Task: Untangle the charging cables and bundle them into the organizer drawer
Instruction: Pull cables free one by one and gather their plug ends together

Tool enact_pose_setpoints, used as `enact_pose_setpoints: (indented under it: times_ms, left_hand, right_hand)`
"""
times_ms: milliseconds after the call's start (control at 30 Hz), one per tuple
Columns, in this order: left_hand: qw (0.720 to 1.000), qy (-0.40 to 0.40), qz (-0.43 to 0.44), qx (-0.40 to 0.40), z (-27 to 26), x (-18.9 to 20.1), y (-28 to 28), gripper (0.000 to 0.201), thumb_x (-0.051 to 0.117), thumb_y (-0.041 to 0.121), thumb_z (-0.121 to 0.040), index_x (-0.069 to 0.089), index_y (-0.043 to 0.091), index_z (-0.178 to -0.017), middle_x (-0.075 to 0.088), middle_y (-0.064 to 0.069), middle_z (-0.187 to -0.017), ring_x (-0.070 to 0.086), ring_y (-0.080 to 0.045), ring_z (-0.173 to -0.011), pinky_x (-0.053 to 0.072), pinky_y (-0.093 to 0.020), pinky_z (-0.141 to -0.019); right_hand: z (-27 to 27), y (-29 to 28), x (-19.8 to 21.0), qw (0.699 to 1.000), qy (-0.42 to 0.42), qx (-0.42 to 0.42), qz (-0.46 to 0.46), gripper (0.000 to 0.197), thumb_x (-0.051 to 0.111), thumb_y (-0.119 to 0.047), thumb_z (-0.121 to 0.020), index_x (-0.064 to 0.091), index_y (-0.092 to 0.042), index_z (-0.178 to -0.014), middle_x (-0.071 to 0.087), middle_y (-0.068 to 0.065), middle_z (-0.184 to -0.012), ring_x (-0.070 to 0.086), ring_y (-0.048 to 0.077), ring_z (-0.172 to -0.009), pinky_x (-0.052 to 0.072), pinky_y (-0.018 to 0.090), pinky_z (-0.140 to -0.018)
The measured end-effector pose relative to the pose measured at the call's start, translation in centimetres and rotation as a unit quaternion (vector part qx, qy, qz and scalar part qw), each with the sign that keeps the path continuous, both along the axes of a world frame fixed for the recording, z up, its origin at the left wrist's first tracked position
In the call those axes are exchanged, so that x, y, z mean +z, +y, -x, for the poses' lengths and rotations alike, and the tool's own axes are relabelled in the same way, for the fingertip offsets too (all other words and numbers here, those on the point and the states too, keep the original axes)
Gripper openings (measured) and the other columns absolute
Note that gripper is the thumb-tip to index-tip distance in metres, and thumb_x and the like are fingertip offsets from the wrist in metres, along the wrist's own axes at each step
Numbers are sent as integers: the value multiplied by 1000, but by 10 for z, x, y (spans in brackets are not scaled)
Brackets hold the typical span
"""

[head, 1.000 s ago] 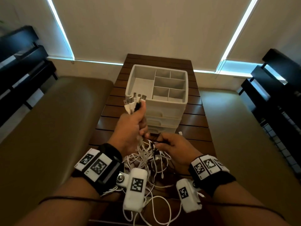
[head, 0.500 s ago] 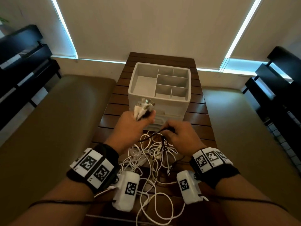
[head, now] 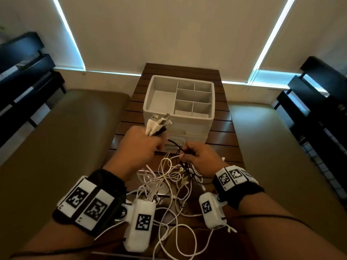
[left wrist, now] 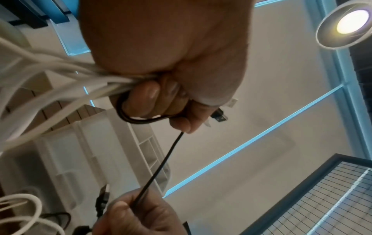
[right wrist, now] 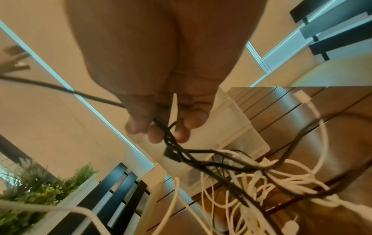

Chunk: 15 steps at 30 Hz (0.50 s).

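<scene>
Our left hand (head: pixel 139 145) fisted round cable bundle, plugs (head: pixel 158 123) sticking up beside organizer (head: pixel 178 117) front. Our right hand (head: pixel 201 159) pinches black cable (left wrist: pixel 161 165) taut between both hands. White tangle (head: pixel 169 177) lies on table (head: pixel 221 139) below our wrists, near organizer's drawers. Top compartments hold nothing.

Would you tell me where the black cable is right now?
In the head view, the black cable spans between the left hand and right hand, before the organizer.
</scene>
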<state>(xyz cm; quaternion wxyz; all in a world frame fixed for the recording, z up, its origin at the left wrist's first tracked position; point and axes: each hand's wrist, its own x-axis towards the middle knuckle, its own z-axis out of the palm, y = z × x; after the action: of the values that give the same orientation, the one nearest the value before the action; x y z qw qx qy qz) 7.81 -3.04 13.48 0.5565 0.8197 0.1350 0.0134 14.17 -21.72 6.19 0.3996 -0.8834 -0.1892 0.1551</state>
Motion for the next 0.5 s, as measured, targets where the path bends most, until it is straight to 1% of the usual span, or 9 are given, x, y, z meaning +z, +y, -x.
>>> enact_pose_setpoints:
  times_ms: [67,100,167,200,267,333,400,467,500]
  left_hand:
    - [998,-15,-37,54,-3,-4,9,21,66,9,-83,64,6,-63,50,3,-49,44,-14,-48,34,-20,-41]
    - [993,-20,-83,77,-4,-5,15,18,66,12,-86,65,7,-69,52,2,-54,46,-17,-53,33,-15,-40]
    - [972,-21,-212,99,-3,-5,25,6,66,15,-88,69,11,-87,55,0,-64,51,-23,-65,35,-20,-48]
    - [959,-29,-261,103,-2,-4,27,12,65,15,-88,70,10,-98,59,-4,-71,55,-27,-70,36,-24,-55]
    - [948,-65,-302,79,-1,-2,19,19,65,17,-88,69,11,-106,68,-11,-84,62,-32,-78,35,-26,-63]
    - [947,-98,-304,27,2,-1,6,25,68,26,-88,68,20,-112,71,-4,-90,61,-22,-75,40,-27,-65]
    - [948,-113,-297,-20,3,-4,-3,43,72,36,-85,61,32,-126,72,2,-94,65,-17,-80,53,-31,-71]
    - [942,-117,-309,-54,3,-7,-7,59,72,40,-83,50,41,-137,73,3,-98,68,-19,-87,56,-32,-79]
    - [937,-111,-321,-76,3,-9,-9,57,71,40,-83,50,42,-137,73,4,-99,68,-19,-88,55,-30,-78]
  right_hand:
    - [-1,3,3,1000,7,-1,-2,11,64,-23,-89,62,-23,-78,66,-3,-77,60,13,-71,52,38,-73]
    - [-1,4,7,1000,4,-4,-16,13,63,-23,-90,63,-21,-77,66,-4,-74,60,11,-68,52,36,-70]
    - [0,8,13,997,-5,-19,-80,16,62,-19,-91,66,-17,-75,63,-4,-67,58,6,-58,49,28,-59]
    - [1,10,18,993,2,-23,-112,17,61,-17,-92,66,-17,-75,61,-5,-64,55,2,-53,45,23,-55]
    - [0,15,24,992,19,-14,-120,15,60,-16,-93,69,-18,-81,60,-6,-63,52,-2,-51,43,18,-52]
    - [-3,20,24,998,15,8,-66,14,60,-18,-93,70,-19,-83,61,-6,-66,55,3,-58,49,26,-60]
    - [-5,22,25,999,-7,45,-14,22,60,-18,-93,67,-27,-75,62,-7,-69,56,8,-63,49,33,-69]
    - [-5,22,28,998,8,62,-8,21,59,-16,-93,68,-28,-78,68,-2,-77,61,9,-68,51,33,-74]
    - [-5,20,29,997,15,74,-15,21,60,-14,-92,68,-29,-80,70,1,-81,63,10,-71,52,30,-76]
